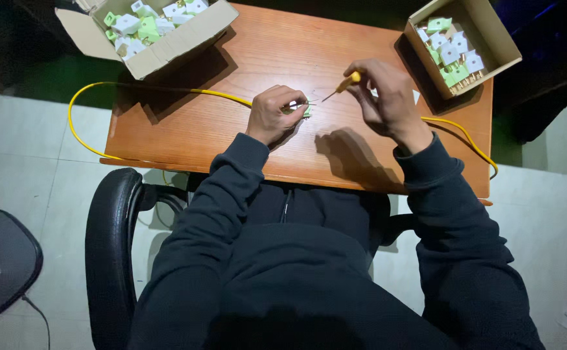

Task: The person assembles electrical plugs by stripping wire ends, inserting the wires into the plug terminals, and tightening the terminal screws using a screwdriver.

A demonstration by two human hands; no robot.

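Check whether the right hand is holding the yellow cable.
No, the right hand holds a small screwdriver; the yellow cable lies on the table.

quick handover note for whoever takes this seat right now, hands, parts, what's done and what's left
Left hand grips a small green part above the wooden table.
Right hand holds a yellow-handled screwdriver, tip at the part.
Yellow cable runs across the table.
Green and white parts fill the left box and the right box. Which box holds finished ones cannot be told.
In hand: this one part.
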